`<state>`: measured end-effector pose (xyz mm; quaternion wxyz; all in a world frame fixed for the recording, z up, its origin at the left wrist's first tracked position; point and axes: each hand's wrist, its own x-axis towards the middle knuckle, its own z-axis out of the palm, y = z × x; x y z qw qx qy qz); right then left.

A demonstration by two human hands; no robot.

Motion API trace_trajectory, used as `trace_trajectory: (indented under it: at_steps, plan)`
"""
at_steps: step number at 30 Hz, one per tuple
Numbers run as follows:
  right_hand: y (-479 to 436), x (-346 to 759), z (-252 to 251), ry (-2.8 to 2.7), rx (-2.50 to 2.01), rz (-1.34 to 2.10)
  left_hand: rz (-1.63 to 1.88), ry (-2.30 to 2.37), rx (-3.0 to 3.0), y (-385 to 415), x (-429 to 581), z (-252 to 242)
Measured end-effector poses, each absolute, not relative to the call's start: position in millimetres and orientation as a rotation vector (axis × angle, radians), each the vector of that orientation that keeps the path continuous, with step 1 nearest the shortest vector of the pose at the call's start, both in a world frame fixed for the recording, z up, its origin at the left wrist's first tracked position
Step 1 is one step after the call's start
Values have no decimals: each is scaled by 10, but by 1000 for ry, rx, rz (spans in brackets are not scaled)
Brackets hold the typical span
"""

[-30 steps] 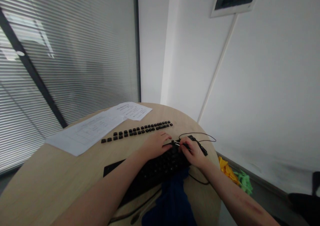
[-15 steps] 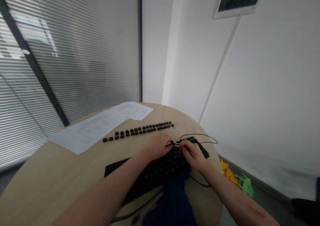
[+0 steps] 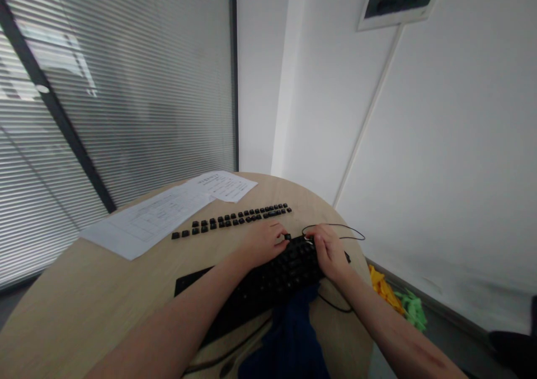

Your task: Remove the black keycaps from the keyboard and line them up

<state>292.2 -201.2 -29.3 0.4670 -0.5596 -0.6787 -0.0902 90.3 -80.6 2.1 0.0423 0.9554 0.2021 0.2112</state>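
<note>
My left hand [image 3: 267,242] pinches a small black keycap [image 3: 287,236] between thumb and fingers, just above the far edge of a black keyboard [image 3: 251,292]. To its right, my right hand [image 3: 329,247] is closed around a keycap puller [image 3: 309,241]; only its pale thin end shows, the rest being covered by the fingers. That hand rests over the keyboard's right part. Keys still sit on the keyboard near both hands, while my left forearm hides much of its left side. Beyond the hands, loose black keycaps [image 3: 227,223] lie in two rows.
Printed paper sheets [image 3: 151,217] lie at the left on the round wooden table [image 3: 104,301]. A thin black cable [image 3: 354,231] loops behind my right hand. Dark blue cloth [image 3: 289,340] is at the near edge. Orange cloth [image 3: 384,292] and green cloth [image 3: 413,309] lie beyond the table, right.
My hands have moved apart. The keycap that was at the puller's end is now in my left fingers, and my right hand has shifted right and turned with the puller.
</note>
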Motion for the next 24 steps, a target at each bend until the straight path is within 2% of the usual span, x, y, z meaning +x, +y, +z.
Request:
trace_trajectory:
  at_steps: [24]
  plan:
    - [-1942,2908,-390,-1909,-1460,-312,612,448,2934,-806,895,-13]
